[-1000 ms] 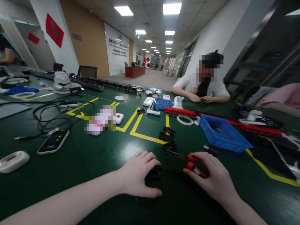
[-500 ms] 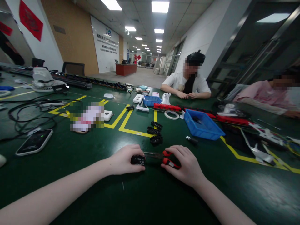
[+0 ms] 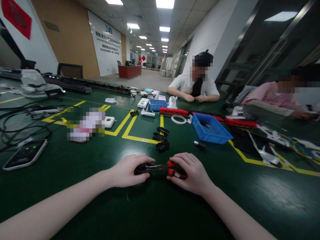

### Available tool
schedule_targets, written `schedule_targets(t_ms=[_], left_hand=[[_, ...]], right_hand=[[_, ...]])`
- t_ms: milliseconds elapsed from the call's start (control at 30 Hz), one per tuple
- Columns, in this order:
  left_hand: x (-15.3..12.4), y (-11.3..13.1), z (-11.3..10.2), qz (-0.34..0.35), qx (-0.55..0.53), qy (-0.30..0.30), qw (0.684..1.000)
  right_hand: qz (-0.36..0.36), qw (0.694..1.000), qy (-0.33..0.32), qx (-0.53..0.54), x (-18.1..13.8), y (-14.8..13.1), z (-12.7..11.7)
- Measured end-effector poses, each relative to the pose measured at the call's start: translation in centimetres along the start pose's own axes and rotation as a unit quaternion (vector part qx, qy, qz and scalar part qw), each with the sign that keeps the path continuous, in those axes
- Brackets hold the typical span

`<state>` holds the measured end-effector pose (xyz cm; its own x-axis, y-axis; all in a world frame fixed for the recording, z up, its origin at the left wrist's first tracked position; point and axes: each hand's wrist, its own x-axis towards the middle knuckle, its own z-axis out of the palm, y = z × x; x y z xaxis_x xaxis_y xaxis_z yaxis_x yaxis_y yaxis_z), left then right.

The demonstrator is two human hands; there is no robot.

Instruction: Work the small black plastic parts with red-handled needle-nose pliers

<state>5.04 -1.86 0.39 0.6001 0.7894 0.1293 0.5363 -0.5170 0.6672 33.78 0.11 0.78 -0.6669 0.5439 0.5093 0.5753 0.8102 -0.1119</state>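
My left hand (image 3: 127,170) rests on the green table (image 3: 100,160) with its fingers closed around a small black plastic part (image 3: 140,169). My right hand (image 3: 192,173) grips the red handles of a pair of pliers (image 3: 166,168). The pliers' metal jaws point left and reach onto the black part. Three more small black parts (image 3: 160,139) lie in a row just beyond my hands.
A blue tray (image 3: 212,135) stands to the right, a smaller blue tray (image 3: 156,106) farther back. A dark device with green lights (image 3: 25,154) and black cables (image 3: 17,128) lie left. Two people sit across the table, one ahead, one at right. Yellow tape lines cross the table.
The view has swung right. The pliers' jaws have come closer to my left hand and now reach the black part. My hands sit closer together.
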Motion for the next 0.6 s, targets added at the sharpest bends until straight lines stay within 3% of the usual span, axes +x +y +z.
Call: schedule_targets(t_ms=[167, 300, 600], left_hand=[[-0.17, -0.34, 0.13, -0.039, -0.032, -0.005, 0.999], [0.0, -0.35, 0.11, -0.025, -0.057, -0.012, 0.998], [-0.03, 0.31, -0.02, 0.013, -0.006, -0.025, 1.0]], right_hand=[[-0.005, 1.0, -0.002, 0.0, -0.05, 0.01, 0.01], [0.003, 1.0, 0.007, -0.001, -0.1, 0.04, 0.05], [0.001, 1.0, 0.008, -0.01, -0.15, 0.09, 0.23]])
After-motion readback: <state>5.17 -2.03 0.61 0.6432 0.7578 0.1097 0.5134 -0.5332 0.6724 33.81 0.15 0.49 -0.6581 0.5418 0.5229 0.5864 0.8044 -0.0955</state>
